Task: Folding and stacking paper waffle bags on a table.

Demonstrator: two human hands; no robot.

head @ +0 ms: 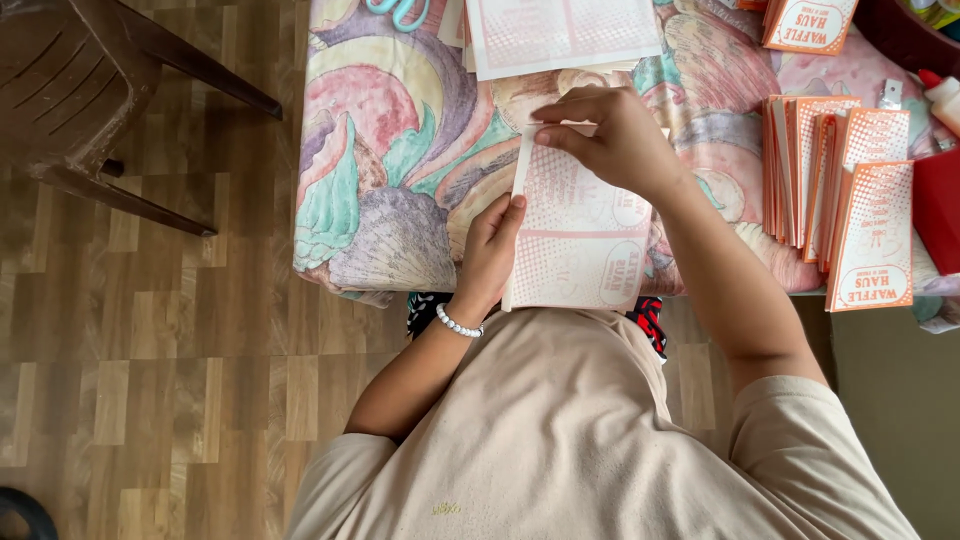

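Folding is the step in hand, judged from the raised left edge of the printed sheet [580,235], which lies at the centre of the frame on the near edge of the patterned tablecloth [390,180]. Your left hand [490,250] grips that left edge with the thumb on top. Your right hand [615,135] pinches the sheet's upper left corner between fingertips and thumb. Both hands are closed on the paper. Before you press the crease, align the turned strip with the printed border and keep the corner pinned. Finished orange-and-white folded pieces [840,190] stand in a row at centre right. Flat sheets [560,35] and teal scissors [398,10] lie at the top; a glue bottle [940,95] sits at upper right
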